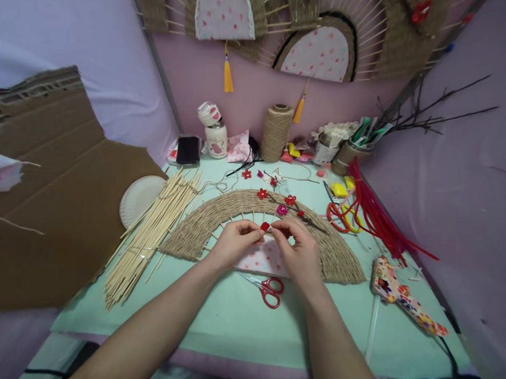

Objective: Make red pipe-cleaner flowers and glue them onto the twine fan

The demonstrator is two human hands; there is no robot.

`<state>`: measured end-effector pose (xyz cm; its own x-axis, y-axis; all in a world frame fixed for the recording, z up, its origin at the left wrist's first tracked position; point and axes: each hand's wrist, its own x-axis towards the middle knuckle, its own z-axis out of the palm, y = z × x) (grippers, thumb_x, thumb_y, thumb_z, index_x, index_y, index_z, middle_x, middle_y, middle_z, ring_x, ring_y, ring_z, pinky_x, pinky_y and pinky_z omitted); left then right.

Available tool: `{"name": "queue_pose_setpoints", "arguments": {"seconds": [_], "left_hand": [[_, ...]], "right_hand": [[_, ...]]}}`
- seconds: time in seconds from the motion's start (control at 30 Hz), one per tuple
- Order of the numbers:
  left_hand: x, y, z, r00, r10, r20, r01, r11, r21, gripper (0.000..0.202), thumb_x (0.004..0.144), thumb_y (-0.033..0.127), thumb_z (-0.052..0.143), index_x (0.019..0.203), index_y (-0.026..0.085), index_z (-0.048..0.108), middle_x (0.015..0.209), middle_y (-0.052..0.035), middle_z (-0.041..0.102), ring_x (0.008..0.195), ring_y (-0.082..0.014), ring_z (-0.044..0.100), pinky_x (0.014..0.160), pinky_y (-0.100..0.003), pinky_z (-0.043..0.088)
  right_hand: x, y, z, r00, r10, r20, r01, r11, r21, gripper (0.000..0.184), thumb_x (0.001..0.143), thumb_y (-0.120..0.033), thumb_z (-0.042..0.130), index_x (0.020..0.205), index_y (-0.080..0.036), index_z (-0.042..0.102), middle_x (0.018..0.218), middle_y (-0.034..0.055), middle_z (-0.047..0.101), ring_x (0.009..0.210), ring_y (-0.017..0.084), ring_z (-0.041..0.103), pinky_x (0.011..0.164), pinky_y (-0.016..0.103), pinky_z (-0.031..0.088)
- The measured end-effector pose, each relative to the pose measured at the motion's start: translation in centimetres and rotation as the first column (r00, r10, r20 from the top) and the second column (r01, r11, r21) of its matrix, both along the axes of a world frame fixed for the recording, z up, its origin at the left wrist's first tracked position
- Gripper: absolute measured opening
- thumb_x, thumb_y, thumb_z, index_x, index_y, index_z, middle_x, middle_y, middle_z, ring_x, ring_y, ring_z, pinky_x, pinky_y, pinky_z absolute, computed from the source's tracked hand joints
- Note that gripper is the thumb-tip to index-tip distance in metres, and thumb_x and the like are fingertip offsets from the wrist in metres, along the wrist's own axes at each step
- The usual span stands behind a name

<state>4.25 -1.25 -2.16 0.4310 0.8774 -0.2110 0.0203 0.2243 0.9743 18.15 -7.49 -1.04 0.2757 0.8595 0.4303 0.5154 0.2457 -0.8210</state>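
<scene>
left hand (236, 240) and right hand (301, 251), pinched tight, share one small red flower (265, 227); red-handled scissors (266, 285) at its six o'clock!

Moderately bright and diffusely lit, from where unclear. Palest across the white-lavender cloth (36, 22) at upper left, duller over the purple cloth (450, 196) at right, darkest below the near edge of the mint tablecloth (236, 328). Stretched wide-angle fashion toward the margins, most plainly in the cardboard sheet (58, 217) at left. Slightly soft overall; too soft for petal detail in the red flower (265, 226).
</scene>
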Motion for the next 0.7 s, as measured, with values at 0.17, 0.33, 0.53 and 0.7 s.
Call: {"name": "queue_pose_setpoints", "arguments": {"seconds": [0.17, 0.33, 0.53, 0.7], "left_hand": [[0.28, -0.29, -0.16, 0.997, 0.047, 0.068, -0.047, 0.999, -0.015, 0.021, 0.06, 0.032, 0.077, 0.069, 0.015, 0.069, 0.068, -0.0022, 0.068, 0.065, -0.0128, 0.059, 0.065, -0.025, 0.045], [0.24, -0.29, -0.2, 0.995, 0.052, 0.081, -0.052, 0.999, -0.007, 0.019, 0.06, 0.031, 0.077, 0.068, 0.015, 0.07, 0.068, -0.0022, 0.068, 0.065, -0.0128, 0.059, 0.064, -0.025, 0.043], [0.19, -0.28, -0.02, 0.999, 0.05, -0.012, -0.049, 0.996, 0.079, 0.013, 0.061, 0.026, 0.075, 0.067, 0.015, 0.072, 0.067, -0.0023, 0.069, 0.066, -0.0139, 0.059, 0.065, -0.025, 0.044], [0.35, -0.29, -0.44, 0.997, 0.064, -0.048, -0.057, 0.99, 0.127, 0.012, 0.061, 0.025, 0.074, 0.069, 0.016, 0.072, 0.069, -0.0031, 0.07, 0.069, -0.0158, 0.061, 0.067, -0.027, 0.047]], "right_hand": [[-0.2, -0.02, -0.09, 0.999, 0.046, -0.013, -0.047, 0.998, -0.037, 0.009, 0.085, -0.021, 0.056, 0.083, -0.021, 0.064, 0.083, 0.0031, 0.064, 0.078, 0.017, 0.058, 0.069, 0.029, 0.046], [-0.07, -0.01, -0.13, 0.996, 0.085, -0.007, -0.085, 0.995, -0.055, 0.008, 0.085, -0.02, 0.055, 0.082, -0.022, 0.062, 0.084, 0.0032, 0.063, 0.078, 0.017, 0.057, 0.068, 0.029, 0.045], [0.02, 0.08, -0.11, 0.994, 0.101, 0.049, -0.098, 0.993, -0.061, 0.013, 0.088, -0.017, 0.049, 0.078, -0.021, 0.056, 0.08, 0.002, 0.057, 0.079, 0.017, 0.054, 0.07, 0.029, 0.041], [0.1, 0.05, -0.33, 0.992, 0.093, 0.086, -0.085, 0.992, -0.095, 0.014, 0.088, -0.016, 0.046, 0.077, -0.021, 0.052, 0.08, 0.0015, 0.054, 0.078, 0.017, 0.051, 0.071, 0.029, 0.039]]}}
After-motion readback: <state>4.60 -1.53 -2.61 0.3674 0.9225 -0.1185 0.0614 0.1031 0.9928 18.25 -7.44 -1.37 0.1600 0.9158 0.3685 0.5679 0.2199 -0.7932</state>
